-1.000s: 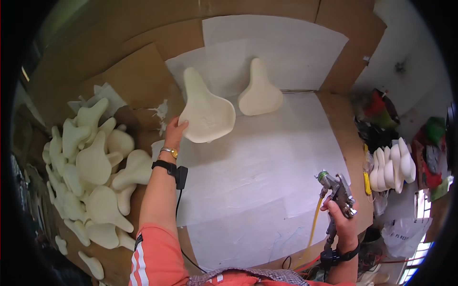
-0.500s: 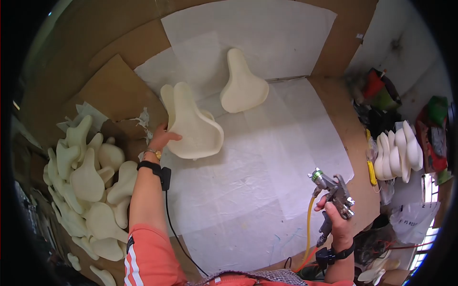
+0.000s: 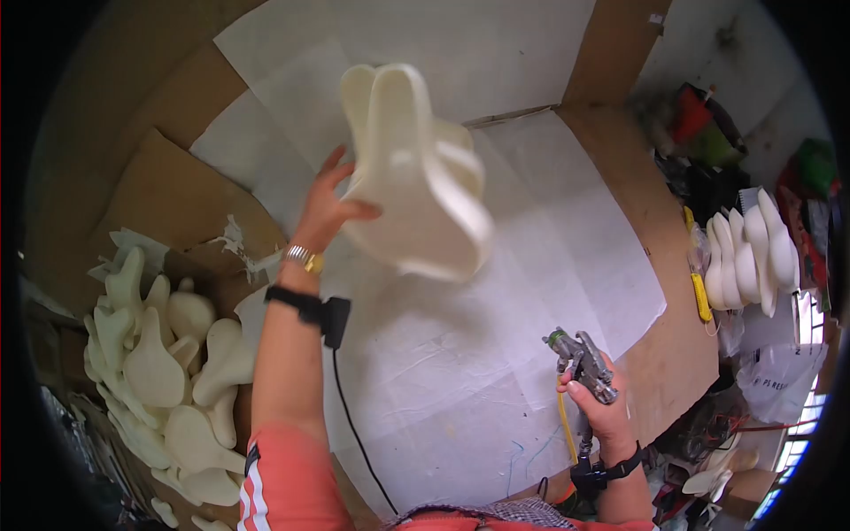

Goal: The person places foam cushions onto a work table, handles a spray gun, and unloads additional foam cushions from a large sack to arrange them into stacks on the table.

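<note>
My left hand point(image 3: 335, 208) grips the left edge of a cream saddle-shaped foam piece point(image 3: 412, 199), thumb on its near face. The piece is held up, narrow end away from me, over the white paper sheet point(image 3: 460, 372). At least one more cream piece point(image 3: 358, 97) shows behind it, partly hidden. My right hand point(image 3: 598, 398), at the lower right, is wrapped round a metal spray gun point(image 3: 580, 361) with a green ring and a yellow hose. The gun's nozzle points to the upper left.
A heap of cream saddle shapes point(image 3: 155, 367) lies on the left. Several more stand in a row point(image 3: 748, 257) at the right, beside a yellow cutter point(image 3: 700, 296). Cardboard point(image 3: 611, 84) and paper line the back. A plastic bag point(image 3: 779, 380) hangs lower right.
My left hand has lifted the held piece up and to the right, in front of where the second saddle shape stood. My right hand and the spray gun have shifted slightly left.
</note>
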Available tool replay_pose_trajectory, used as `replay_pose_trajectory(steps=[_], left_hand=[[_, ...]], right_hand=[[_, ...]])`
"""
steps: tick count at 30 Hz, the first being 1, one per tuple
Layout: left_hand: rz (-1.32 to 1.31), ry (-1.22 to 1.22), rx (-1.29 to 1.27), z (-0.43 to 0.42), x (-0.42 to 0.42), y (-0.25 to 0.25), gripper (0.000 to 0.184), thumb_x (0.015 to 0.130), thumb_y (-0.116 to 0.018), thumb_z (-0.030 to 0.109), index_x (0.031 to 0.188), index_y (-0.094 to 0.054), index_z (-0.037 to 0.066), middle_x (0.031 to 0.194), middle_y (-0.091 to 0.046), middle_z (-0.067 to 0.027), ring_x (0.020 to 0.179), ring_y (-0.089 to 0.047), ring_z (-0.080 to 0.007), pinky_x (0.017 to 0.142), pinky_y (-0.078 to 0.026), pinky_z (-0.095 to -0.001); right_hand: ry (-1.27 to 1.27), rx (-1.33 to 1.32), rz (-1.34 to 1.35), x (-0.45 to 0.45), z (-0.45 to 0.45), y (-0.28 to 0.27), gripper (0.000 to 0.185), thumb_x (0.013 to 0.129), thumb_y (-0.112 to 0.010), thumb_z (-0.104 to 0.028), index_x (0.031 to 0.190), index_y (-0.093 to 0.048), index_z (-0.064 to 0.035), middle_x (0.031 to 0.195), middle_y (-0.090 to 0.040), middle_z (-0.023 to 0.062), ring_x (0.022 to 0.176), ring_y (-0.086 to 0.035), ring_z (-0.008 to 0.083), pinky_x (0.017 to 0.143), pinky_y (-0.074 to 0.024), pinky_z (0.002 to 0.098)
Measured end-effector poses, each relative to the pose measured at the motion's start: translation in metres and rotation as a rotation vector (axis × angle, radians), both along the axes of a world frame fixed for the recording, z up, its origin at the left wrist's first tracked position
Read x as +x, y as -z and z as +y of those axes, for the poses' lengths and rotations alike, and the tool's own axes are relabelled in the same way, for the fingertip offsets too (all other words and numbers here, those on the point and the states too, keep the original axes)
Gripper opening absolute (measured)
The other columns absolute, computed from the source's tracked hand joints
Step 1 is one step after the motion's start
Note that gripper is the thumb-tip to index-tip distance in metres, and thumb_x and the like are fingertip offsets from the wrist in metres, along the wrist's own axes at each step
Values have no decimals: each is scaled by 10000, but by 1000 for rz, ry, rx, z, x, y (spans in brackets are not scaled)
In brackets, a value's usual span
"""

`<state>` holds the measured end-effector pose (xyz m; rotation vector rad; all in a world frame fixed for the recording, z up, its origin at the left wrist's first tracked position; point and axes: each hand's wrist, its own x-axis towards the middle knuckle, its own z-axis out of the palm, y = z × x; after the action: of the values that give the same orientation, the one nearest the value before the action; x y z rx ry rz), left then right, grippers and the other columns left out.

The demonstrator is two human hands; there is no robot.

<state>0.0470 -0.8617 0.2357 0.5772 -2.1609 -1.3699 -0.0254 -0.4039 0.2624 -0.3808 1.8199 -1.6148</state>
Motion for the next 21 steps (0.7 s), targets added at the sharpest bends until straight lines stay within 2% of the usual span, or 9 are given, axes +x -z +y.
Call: replay_pose_trajectory(steps=[1, 3, 5, 8, 10, 12, 14, 16, 21], left_hand=[[-25, 8, 89, 1, -22, 3, 661, 501, -803, 230, 1096, -642, -8, 1512, -214, -206, 1331, -354, -335, 1075, -312, -392], [-30, -2, 279, -8, -57, 39, 660, 492, -816, 247, 1074, -651, -17, 1481, -233, -226, 1318, -356, -344, 1076, -319, -385], [-23, -58, 174, -7, -74, 72, 665, 493, -821, 254, 1073, -650, -20, 1452, -262, -225, 1317, -349, -337, 1064, -339, -381], [2, -117, 56, 4, -70, 63, 661, 497, -830, 262, 1065, -652, -27, 1396, -311, -210, 1297, -362, -319, 1035, -380, -373], [13, -146, 42, 24, -50, 40, 654, 500, -834, 262, 1057, -654, -29, 1369, -330, -196, 1278, -382, -307, 1018, -402, -368], [151, -192, 96, 51, -20, 10, 657, 537, -832, 232, 1098, -626, -40, 1336, -408, -174, 1187, -480, -271, 986, -428, -342], [281, -168, 231, 83, 12, -10, 667, 582, -827, 190, 1152, -582, -54, 1222, -543, -135, 1089, -548, -231, 954, -446, -338], [239, -169, 406, 110, 54, -11, 664, 626, -815, 158, 1191, -544, -63, 1099, -628, -113, 1050, -572, -198, 933, -449, -340], [258, -378, 804, 228, 172, -2, 586, 701, -750, 126, 1216, -528, -44, 1117, -623, -121, 1022, -583, -202, 919, -447, -340]], right_hand=[[-32, 32, 10, 0, 0, 6, 532, 788, -696, -122, 1250, -482, 35, 893, -609, 33, 831, -573, 105, 774, -479, 248], [-60, 30, 4, 4, -4, 12, 531, 786, -700, -114, 1250, -486, 33, 896, -615, 25, 836, -568, 93, 767, -464, 235], [-83, 33, -17, 6, -4, 16, 543, 783, -706, -107, 1259, -483, 29, 902, -616, 28, 847, -569, 93, 776, -463, 238], [-131, 52, 1, 8, 0, 21, 551, 781, -716, -112, 1267, -488, 13, 891, -620, 24, 829, -571, 88, 769, -466, 240], [-168, 73, 24, 11, 7, 26, 531, 777, -719, -118, 1246, -503, 7, 885, -624, 23, 811, -578, 89, 754, -473, 246], [-221, 71, 28, 17, 12, 28, 517, 776, -717, -120, 1232, -508, 9, 881, -622, 26, 807, -576, 92, 747, -474, 249], [-323, 60, 34, 20, 16, 29, 504, 775, -716, -121, 1218, -514, 11, 878, -619, 28, 804, -575, 95, 740, -476, 252], [-317, 27, 35, 25, 21, 29, 479, 774, -714, -123, 1192, -522, 9, 864, -610, 33, 779, -571, 103, 724, -478, 257], [-532, -41, 52, 31, 40, 8, 459, 770, -705, -98, 1176, -522, 11, 856, -595, 36, 741, -569, 116, 701, -490, 260]])
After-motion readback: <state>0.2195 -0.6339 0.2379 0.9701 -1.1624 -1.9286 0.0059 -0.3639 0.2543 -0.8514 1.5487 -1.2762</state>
